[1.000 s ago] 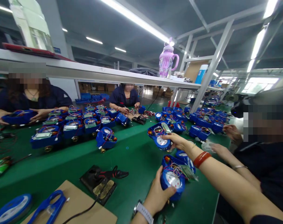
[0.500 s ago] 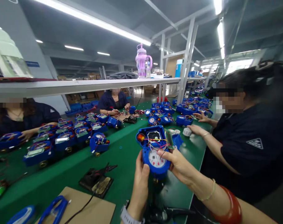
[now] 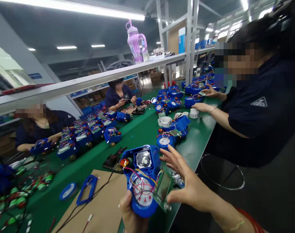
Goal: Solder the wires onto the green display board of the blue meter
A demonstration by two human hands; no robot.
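Observation:
My left hand (image 3: 130, 210) grips a blue water meter (image 3: 143, 212) from below, thumb on its near left side. The lid is off, showing a white dial with red pointers, coloured wires and an orange-capped cylinder. A green circuit board with a display (image 3: 164, 187) hangs by wires at its right side. My right hand (image 3: 186, 178) is beside the board with fingers spread apart. Its thumb tip is close to the board's lower corner; whether it touches I cannot tell. Just beyond lies another open blue meter (image 3: 165, 141).
Brown board (image 3: 106, 194) with a blue frame (image 3: 87, 190) and cable lies left. A soldering iron stand (image 3: 112, 161) sits behind it. Rows of blue meters (image 3: 81, 137) stand further off. A co-worker (image 3: 256, 113) works close at right; others sit across. An overhead shelf (image 3: 101, 76) crosses above.
The meter has come nearer and lower left in view. My right hand has let go of it and spread its fingers. The circuit board now hangs out to the right. The view has turned.

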